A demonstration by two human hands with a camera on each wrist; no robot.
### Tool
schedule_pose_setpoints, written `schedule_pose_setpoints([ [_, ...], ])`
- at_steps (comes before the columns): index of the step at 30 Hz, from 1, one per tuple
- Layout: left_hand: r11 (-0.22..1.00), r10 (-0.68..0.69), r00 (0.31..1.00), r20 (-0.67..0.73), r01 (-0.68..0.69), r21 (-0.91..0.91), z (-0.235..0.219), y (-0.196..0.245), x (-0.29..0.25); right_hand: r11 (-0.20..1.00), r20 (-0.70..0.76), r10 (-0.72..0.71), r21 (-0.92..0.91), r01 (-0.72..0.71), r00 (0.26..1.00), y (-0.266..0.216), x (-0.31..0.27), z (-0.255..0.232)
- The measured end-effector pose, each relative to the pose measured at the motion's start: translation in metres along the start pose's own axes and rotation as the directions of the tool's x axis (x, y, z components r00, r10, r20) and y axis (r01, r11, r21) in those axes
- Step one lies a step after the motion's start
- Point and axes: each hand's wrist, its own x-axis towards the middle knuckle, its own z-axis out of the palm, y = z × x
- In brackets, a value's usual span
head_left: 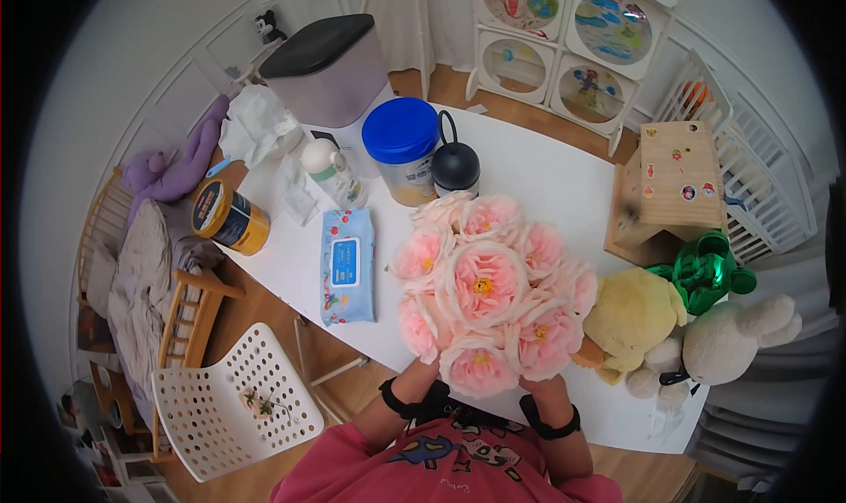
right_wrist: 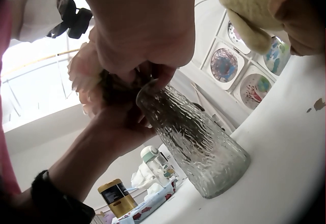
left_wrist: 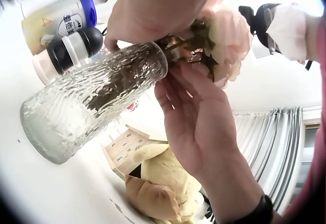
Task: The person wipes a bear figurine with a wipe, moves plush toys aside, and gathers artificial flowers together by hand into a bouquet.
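Observation:
A bunch of pale pink flowers (head_left: 483,283) stands in a ribbed clear glass vase (left_wrist: 86,107), its stems dark inside the glass (right_wrist: 181,119). Under the blooms in the head view are my left hand (head_left: 418,380) and right hand (head_left: 550,395), fingers hidden by petals. At the vase mouth, my right hand (left_wrist: 201,124) has bent fingers against the stems and leaves in the left wrist view; the right wrist view shows my right hand (right_wrist: 142,30) with fingertips curled at the rim. My left hand (right_wrist: 109,132) reaches round the stems from the other side, fingertips partly hidden.
Left of the flowers lie a wipes pack (head_left: 348,267) and a yellow tin (head_left: 231,218). Behind stand a blue-lidded tub (head_left: 401,146), a black-topped bottle (head_left: 456,168) and a white bottle (head_left: 333,172). Plush toys (head_left: 634,318) and a wooden box (head_left: 674,181) are at right.

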Motion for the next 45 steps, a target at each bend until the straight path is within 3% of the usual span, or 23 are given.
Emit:
schedule_pose_setpoints([
  [1, 1.0, -0.005, 1.0, 0.004, 0.005, 0.001, 0.0, 0.002, 0.001, 0.964, -0.008, -0.058, -0.259, 0.054, 0.998, -0.002, -0.004, -0.002],
  [2, 1.0, -0.01, 1.0, 0.007, 0.009, 0.002, 0.001, 0.004, 0.003, 0.964, -0.011, -0.055, -0.26, 0.05, 0.998, -0.003, -0.004, -0.002],
  [4, 1.0, -0.018, 1.0, 0.014, 0.018, 0.006, 0.001, 0.007, 0.004, 0.995, -0.122, 0.073, -0.061, -0.081, 0.99, -0.015, 0.015, -0.006],
  [5, 1.0, -0.021, 1.0, 0.017, 0.021, 0.007, 0.002, 0.007, 0.005, 0.995, -0.124, 0.075, -0.06, -0.083, 0.989, -0.004, 0.003, 0.007],
  [7, 1.0, -0.027, 0.999, 0.025, 0.026, 0.009, 0.005, 0.008, 0.01, 0.94, -0.053, 0.186, 0.301, -0.162, 0.981, 0.031, -0.031, 0.044],
  [17, 0.998, -0.065, 0.996, 0.062, 0.064, 0.013, -0.004, 0.025, -0.003, 0.999, -0.253, 0.041, 0.032, -0.034, 0.966, 0.006, -0.008, 0.026],
  [19, 0.997, -0.072, 0.995, 0.068, 0.071, 0.013, -0.002, 0.024, -0.003, 0.965, -0.019, 0.225, 0.144, -0.22, 0.974, 0.011, -0.021, 0.021],
  [20, 0.997, -0.075, 0.995, 0.071, 0.075, 0.013, -0.001, 0.024, -0.003, 0.965, -0.02, 0.226, 0.144, -0.221, 0.974, 0.015, -0.023, 0.018],
  [22, 0.997, -0.081, 0.994, 0.077, 0.08, 0.014, -0.002, 0.027, -0.003, 0.999, 0.006, 0.018, -0.034, -0.018, 1.0, 0.017, -0.021, 0.012],
  [23, 0.997, -0.083, 0.993, 0.08, 0.082, 0.014, -0.004, 0.028, -0.008, 0.999, 0.005, 0.018, -0.034, -0.018, 1.0, 0.016, -0.02, 0.009],
  [25, 0.996, -0.087, 0.993, 0.085, 0.087, 0.013, -0.006, 0.032, -0.01, 0.983, 0.069, 0.174, 0.045, -0.177, 0.982, 0.014, -0.019, 0.005],
  [29, 0.995, -0.101, 0.991, 0.092, 0.1, 0.012, -0.009, 0.042, -0.008, 0.996, 0.024, 0.076, -0.038, -0.075, 0.997, 0.034, -0.033, 0.017],
  [30, 0.995, -0.103, 0.99, 0.093, 0.103, 0.013, -0.009, 0.044, -0.008, 0.883, 0.081, 0.336, 0.32, -0.344, 0.938, 0.051, -0.047, 0.032],
  [31, 0.994, -0.105, 0.99, 0.096, 0.105, 0.014, -0.01, 0.046, -0.01, 0.58, 0.225, 0.532, 0.605, -0.545, 0.816, 0.055, -0.05, 0.038],
  [45, 0.99, -0.14, 0.984, 0.112, 0.139, 0.011, -0.007, 0.057, -0.003, 0.807, 0.108, 0.413, 0.418, -0.418, 0.904, 0.041, -0.042, 0.042],
])
